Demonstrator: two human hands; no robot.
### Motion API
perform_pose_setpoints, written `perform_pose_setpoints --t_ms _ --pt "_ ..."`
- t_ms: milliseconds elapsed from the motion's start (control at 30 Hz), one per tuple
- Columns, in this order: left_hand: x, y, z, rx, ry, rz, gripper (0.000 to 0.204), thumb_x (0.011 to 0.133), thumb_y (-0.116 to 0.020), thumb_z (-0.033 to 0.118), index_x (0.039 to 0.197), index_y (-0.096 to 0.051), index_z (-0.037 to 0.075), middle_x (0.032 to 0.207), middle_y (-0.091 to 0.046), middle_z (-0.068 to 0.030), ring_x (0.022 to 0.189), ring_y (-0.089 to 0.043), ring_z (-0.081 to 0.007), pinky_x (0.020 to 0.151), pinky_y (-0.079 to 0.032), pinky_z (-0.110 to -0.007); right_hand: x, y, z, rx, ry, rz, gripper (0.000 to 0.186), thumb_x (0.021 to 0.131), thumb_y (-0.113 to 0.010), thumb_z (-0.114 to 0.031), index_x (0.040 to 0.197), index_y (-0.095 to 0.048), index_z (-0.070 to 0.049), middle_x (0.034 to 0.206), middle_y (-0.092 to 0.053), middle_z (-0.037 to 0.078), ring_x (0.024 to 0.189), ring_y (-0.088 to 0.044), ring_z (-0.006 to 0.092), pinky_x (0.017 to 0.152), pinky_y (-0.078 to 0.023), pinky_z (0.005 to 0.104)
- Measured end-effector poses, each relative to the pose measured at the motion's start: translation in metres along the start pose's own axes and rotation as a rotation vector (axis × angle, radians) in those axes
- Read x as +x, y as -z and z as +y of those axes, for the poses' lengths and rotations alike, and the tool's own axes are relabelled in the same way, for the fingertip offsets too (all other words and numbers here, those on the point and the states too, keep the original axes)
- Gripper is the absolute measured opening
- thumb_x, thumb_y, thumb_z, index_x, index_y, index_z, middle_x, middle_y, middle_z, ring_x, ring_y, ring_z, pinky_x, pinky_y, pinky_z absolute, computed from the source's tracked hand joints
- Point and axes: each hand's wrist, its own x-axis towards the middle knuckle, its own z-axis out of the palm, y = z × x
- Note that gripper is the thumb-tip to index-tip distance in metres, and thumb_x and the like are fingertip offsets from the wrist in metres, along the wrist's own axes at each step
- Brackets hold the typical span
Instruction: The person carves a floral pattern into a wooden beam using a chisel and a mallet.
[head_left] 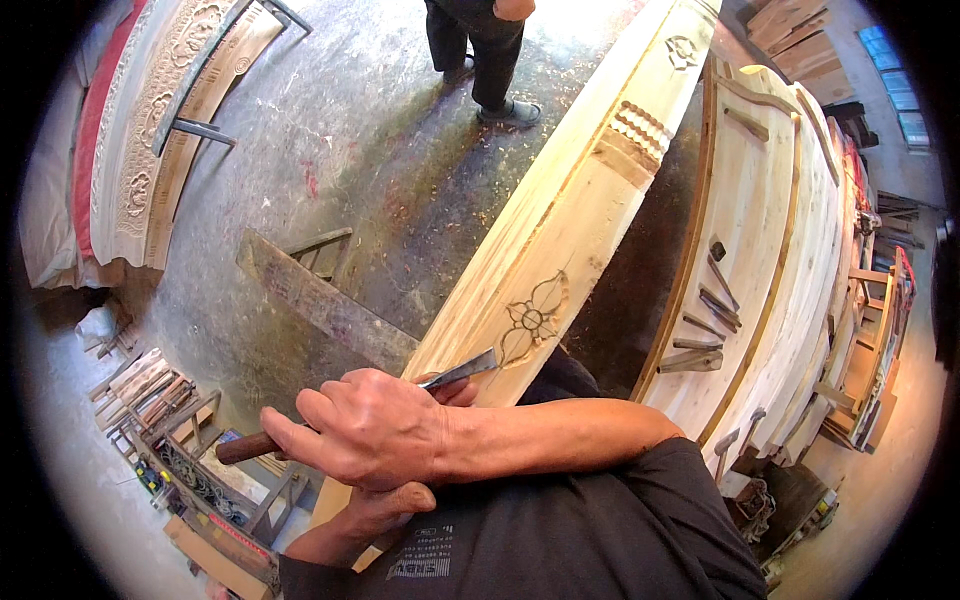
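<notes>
My right hand is closed round the dark wooden handle of a chisel, its forearm crossing from the right. The handle's end sticks out to the left; the flat metal blade points right and slightly up. Beneath it, partly hidden, is my left hand, with its thumb below the right wrist and fingertips curled by the blade. Under the blade runs a long pale wooden beam. The chisel's edge lies beside a dark-outlined flower pattern on its face. Farther along are a carved wavy band and another motif.
At right, a plank bench carries several chisels and a wooden block. A low wooden trestle stands beneath the beam. Another person stands beyond it. Carved panels lean at far left; a tool rack is lower left.
</notes>
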Motion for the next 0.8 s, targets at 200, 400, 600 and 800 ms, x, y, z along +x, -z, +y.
perform_pose_setpoints --t_ms 200,400,600,800 --pt "0.002 0.008 -0.001 -0.09 -0.056 -0.102 0.135 0.073 -0.096 0.052 0.168 -0.018 -0.001 0.169 -0.038 -0.0211 0.158 -0.038 -0.0314 0.134 -0.026 -0.046 -0.001 0.0 0.004 -0.066 0.023 -0.03 0.048 0.087 -0.067 -0.022 0.128 -0.066 0.003 0.077 -0.056 0.007 0.063 -0.066 0.0225 0.054 -0.054 0.0372" --pt "0.0 0.016 -0.005 -0.206 0.021 -0.046 0.124 0.079 -0.093 0.046 0.168 -0.019 0.001 0.168 -0.039 -0.019 0.154 -0.042 -0.03 0.132 -0.028 -0.046 -0.001 0.003 0.004 -0.077 0.046 -0.02 0.049 0.086 -0.067 -0.022 0.128 -0.067 0.004 0.077 -0.056 0.006 0.063 -0.065 0.021 0.055 -0.053 0.037" --pt "-0.049 0.105 -0.014 -0.341 -0.632 0.018 0.114 0.098 -0.048 0.083 0.166 -0.027 -0.006 0.168 -0.04 -0.017 0.154 -0.042 -0.032 0.13 -0.032 -0.049 -0.002 -0.003 0.005 -0.133 0.082 0.058 0.046 0.085 -0.07 -0.018 0.126 -0.068 0.004 0.077 -0.055 0.006 0.062 -0.063 0.0196 0.051 -0.05 0.0345" --pt "-0.033 0.104 0.083 0.123 -0.88 0.479 0.15 0.077 -0.033 0.108 0.167 -0.024 -0.01 0.163 -0.045 -0.0319 0.152 -0.047 -0.0425 0.122 -0.041 -0.05 0.0 -0.002 0.004 -0.14 0.079 0.049 0.043 0.089 -0.071 -0.018 0.126 -0.068 0.003 0.074 -0.052 0.005 0.059 -0.061 0.019 0.049 -0.048 0.0348"
